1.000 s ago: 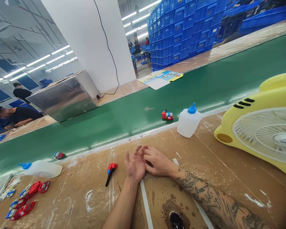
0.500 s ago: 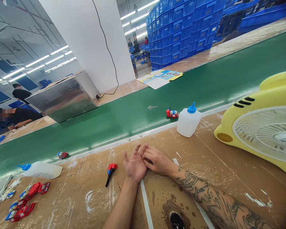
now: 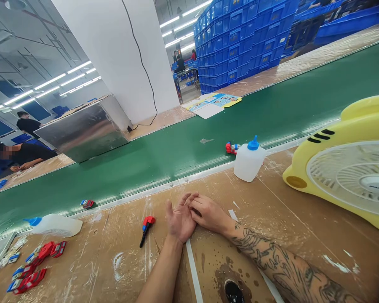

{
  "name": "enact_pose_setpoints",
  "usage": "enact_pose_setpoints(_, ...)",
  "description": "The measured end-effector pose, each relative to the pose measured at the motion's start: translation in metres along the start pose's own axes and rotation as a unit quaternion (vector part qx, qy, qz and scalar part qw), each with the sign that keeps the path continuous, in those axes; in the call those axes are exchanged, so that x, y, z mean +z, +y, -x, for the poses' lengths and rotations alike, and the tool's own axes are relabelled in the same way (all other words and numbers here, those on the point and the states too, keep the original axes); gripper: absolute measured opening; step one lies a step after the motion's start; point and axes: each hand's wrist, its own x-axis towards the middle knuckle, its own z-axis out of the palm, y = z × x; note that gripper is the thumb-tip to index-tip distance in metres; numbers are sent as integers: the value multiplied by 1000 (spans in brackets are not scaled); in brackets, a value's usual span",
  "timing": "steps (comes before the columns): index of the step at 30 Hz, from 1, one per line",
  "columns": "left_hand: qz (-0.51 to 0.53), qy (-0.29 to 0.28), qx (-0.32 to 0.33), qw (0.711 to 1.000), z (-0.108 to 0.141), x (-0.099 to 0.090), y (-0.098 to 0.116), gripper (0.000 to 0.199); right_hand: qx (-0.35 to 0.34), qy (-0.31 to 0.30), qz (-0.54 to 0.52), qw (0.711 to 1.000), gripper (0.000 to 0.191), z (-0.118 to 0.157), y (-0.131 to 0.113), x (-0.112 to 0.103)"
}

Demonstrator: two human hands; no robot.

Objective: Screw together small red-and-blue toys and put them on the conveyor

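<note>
My left hand [image 3: 182,216] lies palm up above the brown work surface [image 3: 113,235], fingers loosely spread, with nothing in the palm. Across its fingers rests my right hand [image 3: 206,211], palm down with bent fingertips touching the left; whether anything small sits between them is hidden. To the left of the hands is a red and blue piece with a black stem [image 3: 147,225]. Beyond them stands an upright white bottle with a blue cap [image 3: 249,162], and a red and white toy part [image 3: 231,147] lies on the green belt [image 3: 164,151] behind it.
A yellow fan [image 3: 344,168] occupies the right side. At the left are a tipped bottle [image 3: 58,225], several red and blue parts [image 3: 28,271] and another part [image 3: 87,204] on the belt. Stacked blue crates [image 3: 236,46] and a seated person [image 3: 25,156] are across the belt.
The two toy parts on the green belt have shifted right, the farther one now partly behind the upright bottle. My hands have barely moved and remain touching.
</note>
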Motion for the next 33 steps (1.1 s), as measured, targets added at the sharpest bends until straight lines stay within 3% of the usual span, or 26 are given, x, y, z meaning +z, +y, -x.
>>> enact_pose_setpoints(8,-18,29,-5,999,1,-1,1,63,-15,-30,5,999,5,-2,3,-6)
enact_pose_setpoints(13,-3,58,-21,998,-1,-12,5,62,-56,-81,33,995,22,-5,7,-11)
enact_pose_setpoints(19,2,74,-25,997,-3,-13,6,59,-76,-82,65,992,19,-5,7,-12)
enact_pose_setpoints(26,-21,34,-9,999,-6,-14,0,42,-20,-46,54,997,11,0,1,-26)
enact_pose_setpoints(30,-24,10,-27,999,-6,-18,-2,34,46,-11,87,995,11,17,-3,-51)
enact_pose_setpoints(33,-29,7,-34,999,-5,-19,-2,32,99,23,106,989,8,47,-12,-79)
